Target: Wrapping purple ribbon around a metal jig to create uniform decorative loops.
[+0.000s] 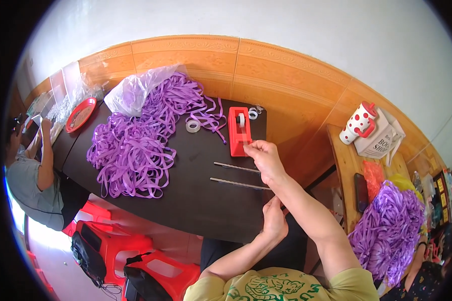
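We observe a dark table (201,213) set against an orange-tiled wall (286,65). At far left we note a seated co-worker (34,185) and, on the table, a red plate (80,114); red stools (123,244) stand at near left. Purple ribbons (130,155) cover the table's left half, partly inside a clear bag (129,94). Right of them we find a tape roll (192,130), two thin strips (238,183) lying side by side, and a red dispenser (239,143) at the far side. The right hand (266,158) is at the dispenser's near end, thumb and forefinger pinched; we cannot tell whether tape is between them. The left hand (274,220), at the table's near right edge, has its fingers curled in; its contents we cannot confirm. At right, a wooden bench (340,160) bears a spotted cup (357,123), a phone (360,192) and more ribbons.
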Motion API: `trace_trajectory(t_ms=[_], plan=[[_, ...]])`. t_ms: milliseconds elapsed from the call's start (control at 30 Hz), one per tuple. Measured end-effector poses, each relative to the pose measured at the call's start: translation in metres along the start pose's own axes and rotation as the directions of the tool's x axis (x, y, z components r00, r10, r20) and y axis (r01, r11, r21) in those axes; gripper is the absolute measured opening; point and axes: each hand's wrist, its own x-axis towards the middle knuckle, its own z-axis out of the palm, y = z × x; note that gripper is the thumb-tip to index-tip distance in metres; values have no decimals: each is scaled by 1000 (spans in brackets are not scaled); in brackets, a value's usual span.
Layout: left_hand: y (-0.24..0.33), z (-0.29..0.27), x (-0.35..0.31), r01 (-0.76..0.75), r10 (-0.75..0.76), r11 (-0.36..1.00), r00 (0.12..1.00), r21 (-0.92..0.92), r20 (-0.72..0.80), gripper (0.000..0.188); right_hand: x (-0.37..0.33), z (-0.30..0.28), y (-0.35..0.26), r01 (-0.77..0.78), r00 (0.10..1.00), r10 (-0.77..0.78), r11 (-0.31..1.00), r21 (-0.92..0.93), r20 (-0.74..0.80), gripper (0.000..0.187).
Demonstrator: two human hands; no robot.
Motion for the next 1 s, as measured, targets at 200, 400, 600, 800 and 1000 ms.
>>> trace_trajectory(t_ms=[200,400,600,800,1000], plan=[[-5,-4,4,-17,18,1000,998,-18,57,30,16,-13,30,188,978,-209,923,-337,-26,17],[0,-2,0,6,-6,1000,1000,-24,8,24,19,-23,30,310,951,-301,903,-297,76,17],[-2,3,0,37,-35,999,997,32,-61,19,27,-55,23,284,953,-216,885,-370,215,11],[3,4,3,-33,39,995,998,97,-59,28,-2,-110,-27,345,852,-222,919,-189,475,11],[-2,12,7,-56,66,994,992,92,-105,31,-24,-164,-13,28,799,111,975,-221,590,21]])
